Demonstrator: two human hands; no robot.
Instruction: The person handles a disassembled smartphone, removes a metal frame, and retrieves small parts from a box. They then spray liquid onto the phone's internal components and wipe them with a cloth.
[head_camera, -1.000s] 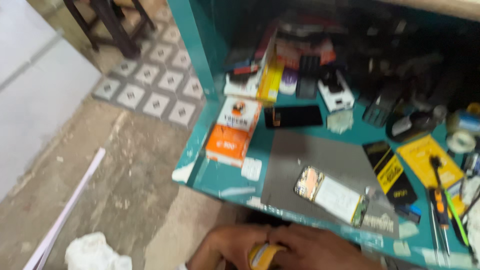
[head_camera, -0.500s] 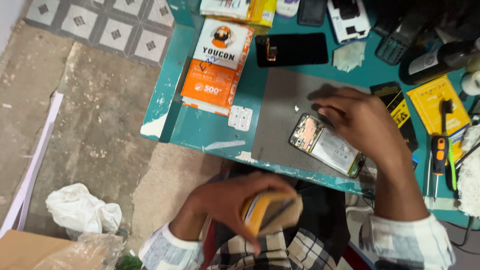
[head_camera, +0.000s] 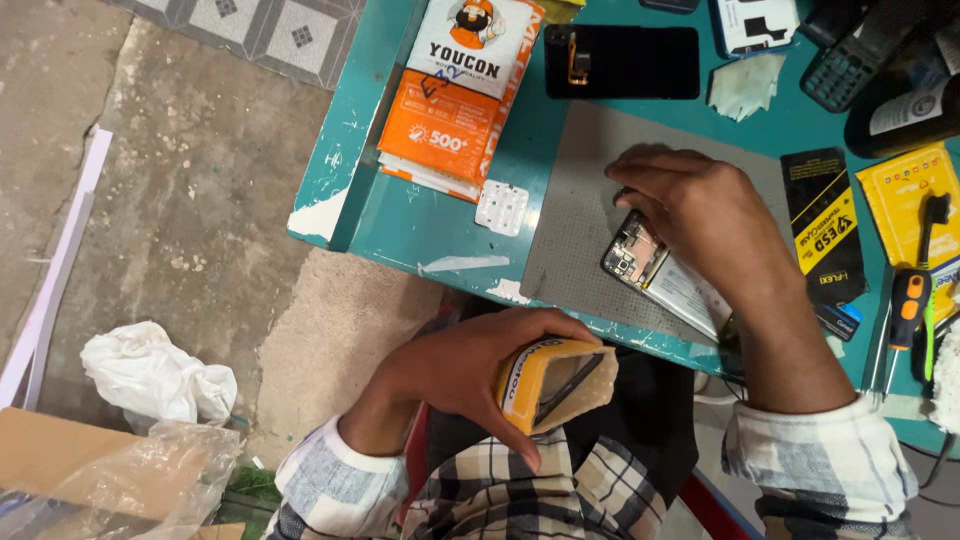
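Lower centre, the left hand (head_camera: 470, 375) wraps its fingers shut around a yellow pouch (head_camera: 555, 383). Right of centre, the right hand (head_camera: 705, 215), fingers loosely curled, presses an opened phone (head_camera: 645, 265) on the grey mat (head_camera: 580, 215) of the teal desk (head_camera: 400, 215).

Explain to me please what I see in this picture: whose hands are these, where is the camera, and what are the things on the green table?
The camera sits on a person's head and looks down, so both hands belong to that person, who wears a checked shirt.

The left hand is over the lap, with its grip closed around a small yellow packet whose open end shows something dark inside.

The right hand reaches onto the teal table. Its fingers rest on an opened phone, whose inner parts are visible. The phone lies on a grey work mat; I cannot tell whether the hand is gripping it.

Around the mat lie an orange and white packet, a black phone screen, a black and yellow packet and a screwdriver with an orange handle.

On the floor to the left is a crumpled white cloth.
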